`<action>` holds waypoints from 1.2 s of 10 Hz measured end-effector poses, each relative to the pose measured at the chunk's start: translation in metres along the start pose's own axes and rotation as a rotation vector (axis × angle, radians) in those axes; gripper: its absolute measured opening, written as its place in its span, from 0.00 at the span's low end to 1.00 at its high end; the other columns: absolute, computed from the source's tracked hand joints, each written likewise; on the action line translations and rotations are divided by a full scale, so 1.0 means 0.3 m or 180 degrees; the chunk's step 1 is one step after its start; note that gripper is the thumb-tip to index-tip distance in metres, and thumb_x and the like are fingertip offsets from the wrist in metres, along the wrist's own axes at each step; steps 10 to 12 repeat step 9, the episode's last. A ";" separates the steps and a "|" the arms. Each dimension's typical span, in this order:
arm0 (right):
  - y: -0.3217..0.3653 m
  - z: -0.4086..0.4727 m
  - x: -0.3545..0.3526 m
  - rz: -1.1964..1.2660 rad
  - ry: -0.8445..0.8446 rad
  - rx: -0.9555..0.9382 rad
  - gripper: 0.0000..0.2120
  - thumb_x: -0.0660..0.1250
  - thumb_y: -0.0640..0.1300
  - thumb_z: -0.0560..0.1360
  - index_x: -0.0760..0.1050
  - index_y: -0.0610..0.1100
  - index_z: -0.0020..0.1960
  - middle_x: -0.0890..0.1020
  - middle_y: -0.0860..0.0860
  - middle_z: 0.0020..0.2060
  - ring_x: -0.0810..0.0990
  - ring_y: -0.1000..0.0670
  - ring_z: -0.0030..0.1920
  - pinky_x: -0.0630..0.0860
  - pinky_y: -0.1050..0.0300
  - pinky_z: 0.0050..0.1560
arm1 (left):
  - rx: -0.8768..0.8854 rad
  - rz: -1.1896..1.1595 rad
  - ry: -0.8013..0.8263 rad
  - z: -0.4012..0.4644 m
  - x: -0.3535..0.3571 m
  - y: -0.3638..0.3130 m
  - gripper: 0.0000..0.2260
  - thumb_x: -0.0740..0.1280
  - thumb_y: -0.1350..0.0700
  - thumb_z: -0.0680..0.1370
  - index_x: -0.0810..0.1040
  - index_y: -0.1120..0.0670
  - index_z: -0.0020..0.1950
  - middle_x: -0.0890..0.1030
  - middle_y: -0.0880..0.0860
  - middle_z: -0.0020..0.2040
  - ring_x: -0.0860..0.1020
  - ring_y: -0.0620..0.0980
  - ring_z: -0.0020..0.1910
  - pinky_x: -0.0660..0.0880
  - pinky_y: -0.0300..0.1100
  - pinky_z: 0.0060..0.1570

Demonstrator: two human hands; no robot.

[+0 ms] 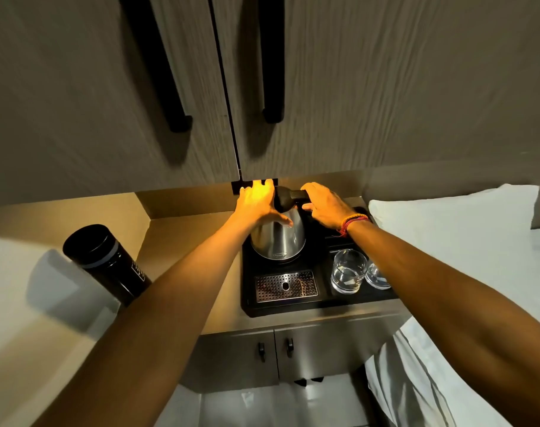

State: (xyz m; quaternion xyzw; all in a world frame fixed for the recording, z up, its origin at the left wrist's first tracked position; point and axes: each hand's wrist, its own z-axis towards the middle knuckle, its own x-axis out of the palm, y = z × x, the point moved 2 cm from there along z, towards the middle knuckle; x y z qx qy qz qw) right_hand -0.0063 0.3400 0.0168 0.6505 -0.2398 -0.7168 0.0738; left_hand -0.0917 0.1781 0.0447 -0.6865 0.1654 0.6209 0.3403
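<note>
Kettle point(278, 238) of steel stands in the far left corner of the black tray point(293, 307), and both my hands are on it. My right hand point(324, 208) is curled round its black handle point(298, 195) at the top, fingers over and thumb under. My left hand point(256, 201) lies against the other side with fingers nearly straight and the thumb on the shining body; it presses but does not clasp.

Room above is very small: the lower edge of the upper cabinet doors point(108, 87) hangs just over my knuckles. In the near left corner of the tray lies a perforated metal grate point(285, 286). In the right compartment stand two glasses, one glass point(348, 274) toward the middle and the second glass point(376, 277) just beside it at the right edge, partly behind my right forearm.

From the tray's left edge the counter point(182, 241) runs wide to a black flask point(105, 260), which is half hidden by my left forearm. A white pillow point(447, 217) comes close on the right.
</note>
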 end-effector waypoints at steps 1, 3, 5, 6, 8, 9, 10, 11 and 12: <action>-0.013 -0.031 0.017 0.0072 -0.0138 0.0195 0.29 0.63 0.45 0.79 0.58 0.41 0.77 0.65 0.43 0.76 0.63 0.42 0.76 0.66 0.47 0.73 | 0.0108 0.0169 -0.0144 -0.020 0.030 0.008 0.47 0.76 0.33 0.64 0.66 0.60 0.72 0.73 0.62 0.65 0.73 0.64 0.65 0.66 0.58 0.68; -0.043 -0.138 0.097 -0.0123 -0.0532 0.0255 0.37 0.58 0.50 0.81 0.42 0.40 0.80 0.45 0.45 0.81 0.45 0.48 0.81 0.56 0.52 0.77 | 0.0159 0.0279 -0.0666 -0.109 0.145 0.038 0.47 0.61 0.31 0.75 0.49 0.60 0.81 0.55 0.59 0.81 0.53 0.57 0.80 0.51 0.59 0.77; -0.037 -0.146 0.095 -0.0675 -0.0581 0.0012 0.32 0.53 0.44 0.80 0.47 0.36 0.80 0.49 0.41 0.81 0.47 0.45 0.81 0.55 0.50 0.80 | -0.0057 0.0521 -0.0592 -0.111 0.164 0.026 0.46 0.53 0.29 0.77 0.43 0.59 0.81 0.47 0.57 0.83 0.45 0.54 0.81 0.44 0.59 0.77; -0.029 -0.132 0.067 -0.1062 -0.0333 -0.0025 0.33 0.53 0.45 0.79 0.45 0.36 0.80 0.48 0.40 0.81 0.45 0.43 0.81 0.50 0.48 0.81 | -0.0098 0.0581 -0.0406 -0.121 0.142 0.013 0.46 0.53 0.29 0.77 0.40 0.59 0.81 0.44 0.57 0.82 0.43 0.54 0.81 0.41 0.59 0.77; 0.047 -0.229 0.020 -0.1121 -0.0351 -0.0038 0.38 0.56 0.45 0.76 0.41 0.37 0.80 0.44 0.39 0.80 0.43 0.43 0.81 0.48 0.47 0.81 | 0.0072 0.0659 -0.0548 -0.207 0.039 -0.035 0.43 0.56 0.33 0.79 0.43 0.59 0.81 0.48 0.57 0.82 0.45 0.55 0.81 0.45 0.58 0.78; 0.096 -0.296 -0.011 -0.1267 -0.0654 -0.0270 0.37 0.56 0.45 0.77 0.43 0.36 0.80 0.49 0.39 0.80 0.47 0.42 0.81 0.50 0.47 0.81 | 0.0190 0.0613 -0.0950 -0.281 -0.011 -0.062 0.40 0.58 0.37 0.80 0.49 0.60 0.81 0.53 0.57 0.82 0.49 0.54 0.81 0.47 0.58 0.78; 0.096 -0.296 -0.011 -0.1267 -0.0654 -0.0270 0.37 0.56 0.45 0.77 0.43 0.36 0.80 0.49 0.39 0.80 0.47 0.42 0.81 0.50 0.47 0.81 | 0.0190 0.0613 -0.0950 -0.281 -0.011 -0.062 0.40 0.58 0.37 0.80 0.49 0.60 0.81 0.53 0.57 0.82 0.49 0.54 0.81 0.47 0.58 0.78; 0.096 -0.296 -0.011 -0.1267 -0.0654 -0.0270 0.37 0.56 0.45 0.77 0.43 0.36 0.80 0.49 0.39 0.80 0.47 0.42 0.81 0.50 0.47 0.81 | 0.0190 0.0613 -0.0950 -0.281 -0.011 -0.062 0.40 0.58 0.37 0.80 0.49 0.60 0.81 0.53 0.57 0.82 0.49 0.54 0.81 0.47 0.58 0.78; 0.096 -0.296 -0.011 -0.1267 -0.0654 -0.0270 0.37 0.56 0.45 0.77 0.43 0.36 0.80 0.49 0.39 0.80 0.47 0.42 0.81 0.50 0.47 0.81 | 0.0190 0.0613 -0.0950 -0.281 -0.011 -0.062 0.40 0.58 0.37 0.80 0.49 0.60 0.81 0.53 0.57 0.82 0.49 0.54 0.81 0.47 0.58 0.78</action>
